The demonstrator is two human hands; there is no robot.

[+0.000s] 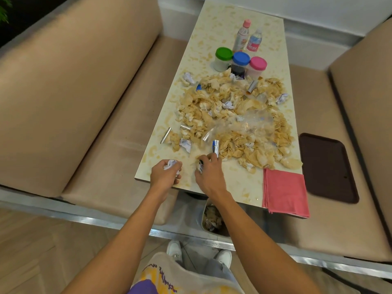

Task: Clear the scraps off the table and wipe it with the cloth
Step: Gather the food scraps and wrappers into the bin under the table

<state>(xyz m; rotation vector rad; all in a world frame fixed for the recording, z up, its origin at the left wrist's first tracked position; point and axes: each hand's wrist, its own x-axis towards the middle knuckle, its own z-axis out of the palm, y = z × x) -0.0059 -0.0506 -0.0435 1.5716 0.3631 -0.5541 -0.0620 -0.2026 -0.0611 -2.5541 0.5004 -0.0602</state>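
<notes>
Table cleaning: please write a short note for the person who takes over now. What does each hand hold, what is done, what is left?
Left hand: closed on a crumpled paper ball at the near table edge.
Right hand: closed on a small wrapper.
Bin under the table already holds some scraps.
Left to do: most of the scrap pile remains mid-table. Pink cloth lies folded at the near right corner, wiping not started.

Two tan upholstered bench seats faced each other across the narrow space, the left one with a tall padded backrest and the right-hand bench partly cut off by the frame edge. A white wall closed the far end. Pale wood-grain flooring lay in the foreground, bordered by a metal strip along the raised booth platform. Dark foliage showed at the upper left corner. Lighting was even and warm.
</notes>
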